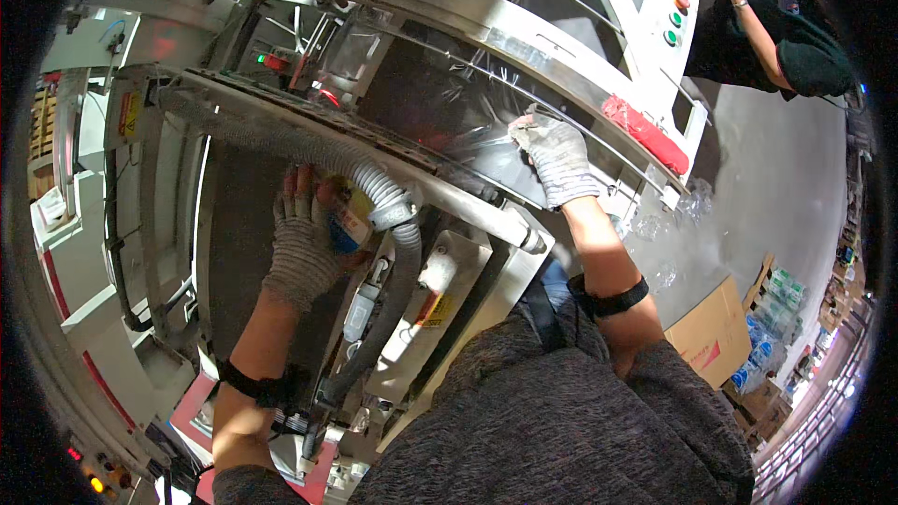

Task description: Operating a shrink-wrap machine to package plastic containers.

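Note:
My left hand [304, 248], in a grey knit glove that leaves the fingertips bare, is curled round a rounded package [350, 223] with a yellow, white and blue label. It is over the dark bed of the machine, and the grey corrugated hose hides part of the package. Further right, my right hand [558, 157] wears a similar glove. Its fingers are closed on the edge of a clear plastic film [486, 148], which stretches leftward in creases beneath a thin metal bar.
The grey corrugated hose [374, 189] arches beside my left hand. A white machine frame [514, 42] with red and green buttons stands ahead, a red wrapped bundle [645, 134] on it. Another person [786, 33] stands at far right. A cardboard box [711, 332] lies on the floor.

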{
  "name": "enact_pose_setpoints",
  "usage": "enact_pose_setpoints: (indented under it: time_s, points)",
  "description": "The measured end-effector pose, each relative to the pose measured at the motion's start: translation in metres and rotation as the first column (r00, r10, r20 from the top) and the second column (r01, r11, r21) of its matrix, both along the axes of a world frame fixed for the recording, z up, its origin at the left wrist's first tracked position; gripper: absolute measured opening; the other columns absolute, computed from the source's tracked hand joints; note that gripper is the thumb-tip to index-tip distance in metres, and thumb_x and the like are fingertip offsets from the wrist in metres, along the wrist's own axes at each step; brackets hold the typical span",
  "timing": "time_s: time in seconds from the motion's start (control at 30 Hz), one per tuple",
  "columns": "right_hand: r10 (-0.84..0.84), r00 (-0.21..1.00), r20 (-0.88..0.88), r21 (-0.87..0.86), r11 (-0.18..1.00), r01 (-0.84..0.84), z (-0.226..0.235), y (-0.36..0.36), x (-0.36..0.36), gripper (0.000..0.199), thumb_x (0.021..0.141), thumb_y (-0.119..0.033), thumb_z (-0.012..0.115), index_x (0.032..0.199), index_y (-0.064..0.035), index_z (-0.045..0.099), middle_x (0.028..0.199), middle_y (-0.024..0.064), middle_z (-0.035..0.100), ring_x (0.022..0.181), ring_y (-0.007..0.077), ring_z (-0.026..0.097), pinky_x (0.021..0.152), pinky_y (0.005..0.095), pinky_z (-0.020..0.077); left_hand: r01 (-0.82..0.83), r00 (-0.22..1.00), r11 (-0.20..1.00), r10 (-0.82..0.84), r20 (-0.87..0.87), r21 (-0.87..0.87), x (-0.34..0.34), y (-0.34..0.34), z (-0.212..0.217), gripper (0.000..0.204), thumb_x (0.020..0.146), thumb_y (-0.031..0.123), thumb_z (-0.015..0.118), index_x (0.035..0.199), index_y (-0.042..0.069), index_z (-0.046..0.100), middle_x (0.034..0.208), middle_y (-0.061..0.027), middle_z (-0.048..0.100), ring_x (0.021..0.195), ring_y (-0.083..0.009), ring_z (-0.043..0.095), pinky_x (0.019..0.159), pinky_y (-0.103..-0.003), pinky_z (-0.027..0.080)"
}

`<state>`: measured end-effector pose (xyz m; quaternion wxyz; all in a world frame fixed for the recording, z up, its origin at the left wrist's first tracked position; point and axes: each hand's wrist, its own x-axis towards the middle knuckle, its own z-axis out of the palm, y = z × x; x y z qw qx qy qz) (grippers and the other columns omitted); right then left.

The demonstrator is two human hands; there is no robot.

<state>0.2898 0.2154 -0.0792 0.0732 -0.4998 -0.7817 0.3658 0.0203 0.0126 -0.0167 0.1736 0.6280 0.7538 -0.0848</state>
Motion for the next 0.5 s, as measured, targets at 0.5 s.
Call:
enact_pose_setpoints:
  time_s: [0.5]
  points:
    - [0.145,0.785,0.602,0.385,0.809,-0.444,-0.046,0.003,-0.007,0.029,0.084,-0.029,0.045,0.071,-0.0102,0.064,0.062,0.0103,0.061,0.057,0.0236,0.061,0.05,0.0367,0.0478,0.023,0.991,0.971,-0.053,0.125,0.237,-0.029,-0.043,-0.034,0.108,0.049,0.034,0.079,0.134,0.012,0.017,0.135,-0.0219,0.021,0.126,-0.0432,0.019,0.1,-0.056,0.021]
